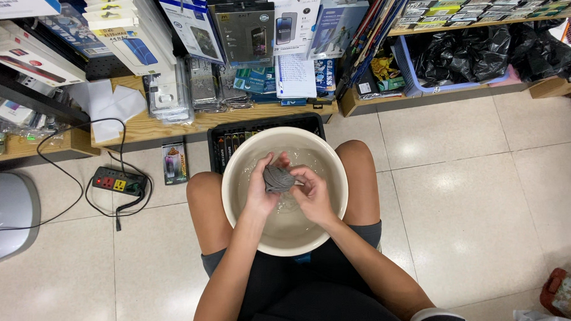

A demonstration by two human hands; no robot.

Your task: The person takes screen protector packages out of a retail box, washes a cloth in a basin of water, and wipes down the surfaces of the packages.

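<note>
Head view: left hand [261, 185] and right hand [311, 194] clench grey cloth [277, 178], mostly hiding it.

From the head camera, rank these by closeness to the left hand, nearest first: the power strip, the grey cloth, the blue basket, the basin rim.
1. Grey cloth, held in the left hand.
2. Basin rim, just left of it.
3. Power strip, on the floor farther left.
4. Blue basket, far upper right under the shelf.

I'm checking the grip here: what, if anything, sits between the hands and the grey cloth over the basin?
Nothing visible does. The left hand and right hand both close directly on the grey cloth, bunched between them above the water in the cream basin resting on the person's knees.
</note>
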